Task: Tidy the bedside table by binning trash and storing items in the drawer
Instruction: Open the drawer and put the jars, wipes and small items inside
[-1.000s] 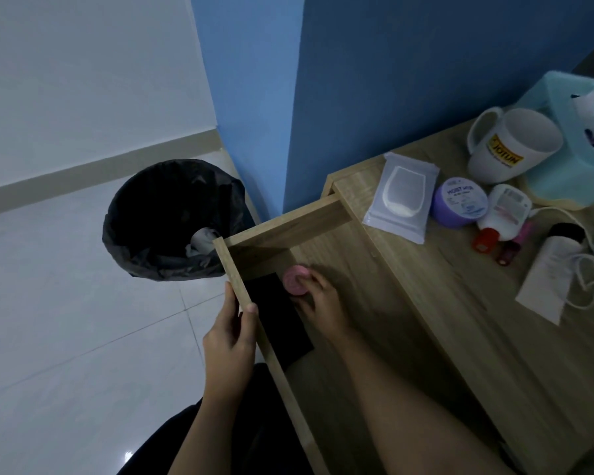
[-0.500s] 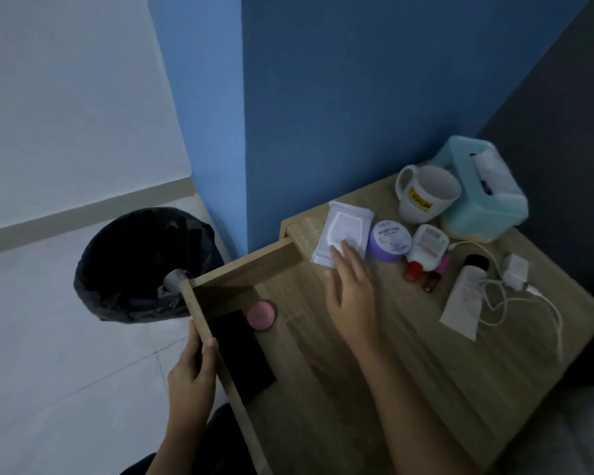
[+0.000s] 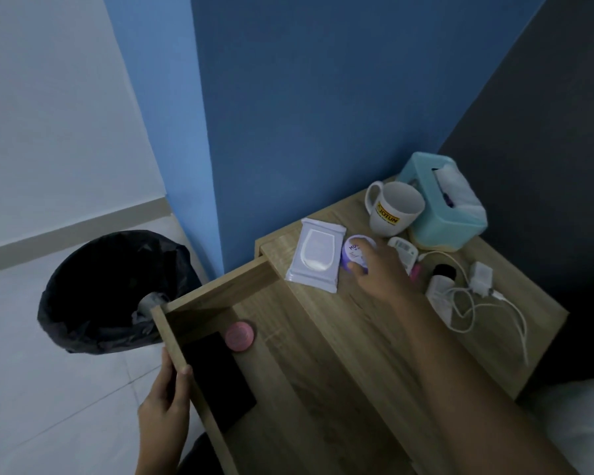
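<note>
Bottom of the frame, my left hand has its grip clamped on the front panel of the drawer, thumb inside and fingers outside, I'd say to keep it pulled out and steady while stuff goes in. Inside the drawer, left of centre, there's a flat black slab and a pink round tin right beside it; can't read the tin's lid.

Up on the tabletop, my right hand sits over the purple jar, grip half curled around it, fingers touching the lid but not lifting, looks like. Only "MO" shows on its label. Just left is a wipes pack, print too small.

Further back, the white mug reads "JOTUN". Teal tissue box is behind it, charger cable off right. The bin, black-lined, stands on the floor at left, right by the drawer.
</note>
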